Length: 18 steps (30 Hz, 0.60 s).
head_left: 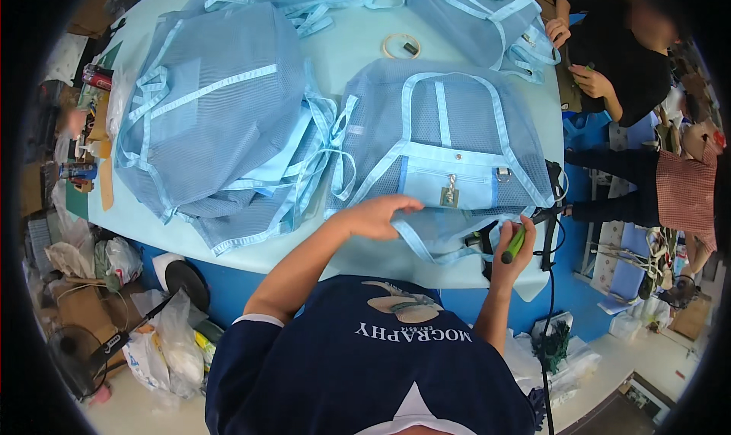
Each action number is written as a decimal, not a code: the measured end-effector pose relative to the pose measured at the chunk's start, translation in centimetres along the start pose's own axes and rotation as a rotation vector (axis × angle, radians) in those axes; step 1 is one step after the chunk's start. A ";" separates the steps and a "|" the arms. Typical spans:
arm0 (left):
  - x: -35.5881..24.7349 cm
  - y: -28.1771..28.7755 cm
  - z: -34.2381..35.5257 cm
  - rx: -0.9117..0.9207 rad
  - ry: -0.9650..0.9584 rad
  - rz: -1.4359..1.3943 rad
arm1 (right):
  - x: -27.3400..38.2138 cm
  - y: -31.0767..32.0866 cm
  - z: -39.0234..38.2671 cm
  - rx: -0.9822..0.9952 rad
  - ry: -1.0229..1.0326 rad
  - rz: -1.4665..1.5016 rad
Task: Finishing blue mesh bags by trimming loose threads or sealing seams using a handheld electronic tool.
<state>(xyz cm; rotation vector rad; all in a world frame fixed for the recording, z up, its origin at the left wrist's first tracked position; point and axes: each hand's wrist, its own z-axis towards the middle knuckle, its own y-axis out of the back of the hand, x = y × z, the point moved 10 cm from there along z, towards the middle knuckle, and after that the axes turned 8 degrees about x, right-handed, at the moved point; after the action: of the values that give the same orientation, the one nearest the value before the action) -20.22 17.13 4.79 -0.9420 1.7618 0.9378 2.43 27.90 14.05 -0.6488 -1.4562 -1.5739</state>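
Observation:
A light-blue mesh bag (384, 115) with pale-blue straps lies in front of me. Its pocket panel (472, 185) carries a metal clip with a square tag. My left hand (377, 217) holds the bag's near edge at its left part, index finger stretched out over the mesh. At the near right corner, my right hand (515, 246) is closed round a green-handled tool (515, 242) with a dark end. Its working tip is hidden. The fingers of that hand also touch the trim at the corner.
More mesh bags (251, 46) are piled on the left of the pale table (354, 50); others lie along the far side. A ring-shaped roll (401, 46) sits beyond my bag. A black bracket with a cable (550, 233) is at the right edge. A co-worker (620, 69) holds a green tool at far right.

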 end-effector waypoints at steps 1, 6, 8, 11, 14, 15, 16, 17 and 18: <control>-1.6 1.5 -0.2 -0.072 -0.208 -0.190 | 1.1 0.3 -0.1 -0.033 0.053 -0.194; 1.6 7.9 1.9 -0.290 -0.291 -0.797 | 5.2 1.1 -0.2 -0.115 0.192 -0.438; 6.7 10.0 3.1 -0.522 -0.120 -0.818 | 6.2 0.9 -0.2 -0.110 0.245 -0.353; 10.1 12.2 3.6 -0.690 0.361 -0.196 | 6.6 0.2 -0.5 -0.064 0.278 -0.223; 9.8 10.8 4.4 -0.675 0.417 -0.386 | 5.8 -1.9 -1.0 0.071 0.319 -0.109; 9.6 10.0 5.1 -0.612 0.340 -0.555 | 6.4 -2.1 -1.1 0.065 0.319 -0.109; 9.1 9.1 5.7 -0.545 0.260 -0.720 | 7.2 -3.4 -1.1 0.164 0.306 -0.071; 8.9 8.7 5.4 -0.544 0.258 -0.715 | 7.8 -4.7 -1.2 0.264 0.294 -0.032; 7.6 8.9 4.9 -0.594 0.119 -0.752 | 8.1 -5.1 -1.0 0.255 0.293 -0.033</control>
<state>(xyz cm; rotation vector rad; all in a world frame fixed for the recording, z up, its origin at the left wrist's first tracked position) -28.65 23.68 -2.02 -1.8980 1.0453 0.9032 -5.70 24.63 18.04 -0.2355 -1.4176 -1.4089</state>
